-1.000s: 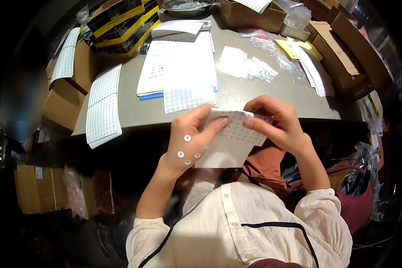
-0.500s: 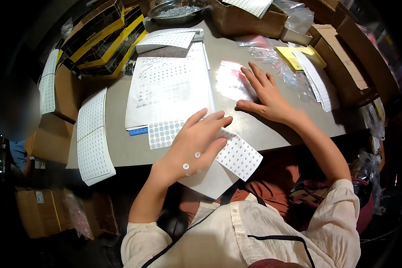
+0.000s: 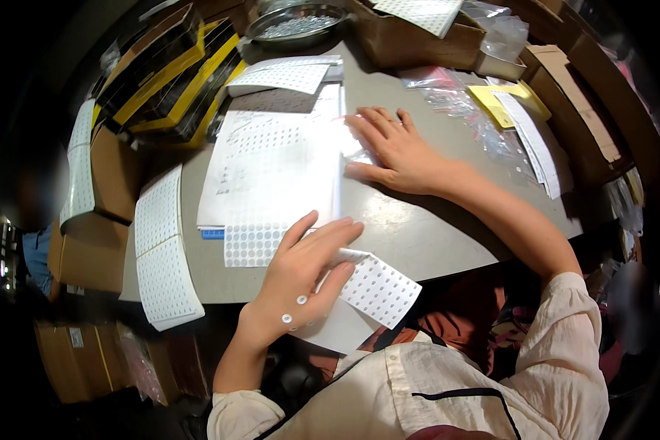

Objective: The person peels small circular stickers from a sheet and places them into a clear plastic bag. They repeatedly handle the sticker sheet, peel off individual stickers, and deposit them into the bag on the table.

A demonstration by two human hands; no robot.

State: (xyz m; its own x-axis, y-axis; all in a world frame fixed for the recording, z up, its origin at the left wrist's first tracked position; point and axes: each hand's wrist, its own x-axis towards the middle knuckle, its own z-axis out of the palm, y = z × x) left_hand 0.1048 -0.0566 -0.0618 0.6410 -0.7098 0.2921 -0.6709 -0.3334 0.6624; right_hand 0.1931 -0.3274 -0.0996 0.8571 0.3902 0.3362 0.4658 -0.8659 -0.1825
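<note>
My left hand [image 3: 297,275] lies with fingers stretched out and apart over a sheet of small round labels [image 3: 385,290], which is folded near my thumb and hangs past the table's front edge. White round stickers [image 3: 287,318] cling to its back near the wrist. Beside its fingers is a sheet of grey round stickers [image 3: 249,246]. My right hand [image 3: 392,150] is spread flat, its fingertips on a small clear zip bag [image 3: 356,143] that catches the light. The bag meets the right edge of a stack of printed papers [image 3: 271,169]. What lies under my palms is hidden.
Banded label sheets [image 3: 165,249] overhang the table's left front. At the back stand a metal bowl [image 3: 297,26] of small pieces and a cardboard box [image 3: 418,44]. Zip bags [image 3: 455,103] and a yellow card [image 3: 491,106] lie right. Black-yellow boxes [image 3: 172,81] stand left.
My right hand has moved left with the zip bag, up against the paper stack. My left hand keeps its place over the label sheet. The whole view has shifted slightly.
</note>
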